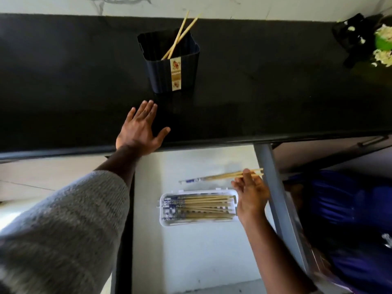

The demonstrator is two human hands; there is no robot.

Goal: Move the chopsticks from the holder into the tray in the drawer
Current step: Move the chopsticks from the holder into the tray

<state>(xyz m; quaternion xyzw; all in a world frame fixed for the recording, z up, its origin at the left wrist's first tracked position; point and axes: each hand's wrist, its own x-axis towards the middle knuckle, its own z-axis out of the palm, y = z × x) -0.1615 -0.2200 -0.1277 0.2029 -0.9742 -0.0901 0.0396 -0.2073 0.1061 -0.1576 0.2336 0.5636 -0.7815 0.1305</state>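
A dark ribbed holder [169, 60] stands on the black counter with two wooden chopsticks [182, 32] leaning in it. Below, in the open drawer, a white tray [167, 221] holds several chopsticks [203, 206] lying side by side. My right hand [251, 196] pinches a pair of chopsticks [220, 177] with blue-patterned tips, level above the tray's far rim. My left hand [142, 128] rests flat on the counter's front edge, fingers spread, a little in front of the holder.
The black counter [275, 81] has a rounded front edge. A dark stand with a green bowl [381, 41] sits at the far right. The drawer's grey side rail [280, 204] runs right of my hand, with blue fabric [343, 204] beyond it.
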